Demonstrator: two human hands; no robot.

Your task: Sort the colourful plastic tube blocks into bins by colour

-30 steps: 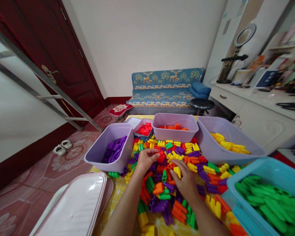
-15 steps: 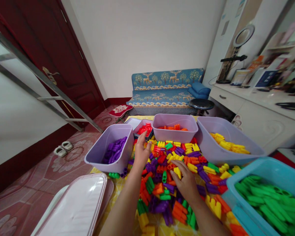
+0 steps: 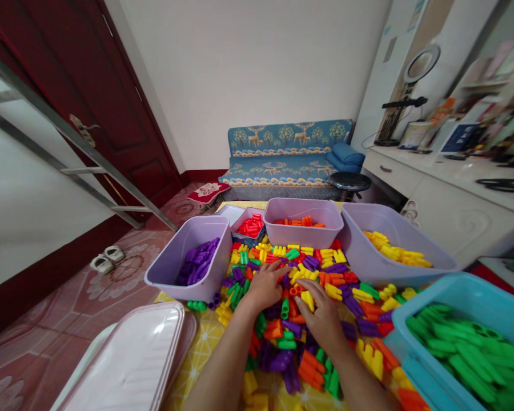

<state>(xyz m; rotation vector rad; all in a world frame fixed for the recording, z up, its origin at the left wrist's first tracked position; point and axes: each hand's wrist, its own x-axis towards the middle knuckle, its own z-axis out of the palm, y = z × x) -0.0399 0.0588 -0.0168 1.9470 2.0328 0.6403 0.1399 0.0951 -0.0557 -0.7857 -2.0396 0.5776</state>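
The left hand (image 3: 263, 288) lies half open, palm down on a heap of plastic tube-shaped building pieces (image 3: 282, 268), while the curved right hand (image 3: 323, 319) has its fingers at a yellow piece (image 3: 308, 301), though whether it grips that piece cannot be told. The heap covers a yellow patterned tablecloth (image 3: 201, 348). Around it stand three lilac bins, holding purple (image 3: 171, 268), orange (image 3: 302, 234) and yellow pieces (image 3: 381, 262), plus a turquoise bin of green pieces (image 3: 462, 291), with a pale pink lid (image 3: 128, 359) near the left forearm.
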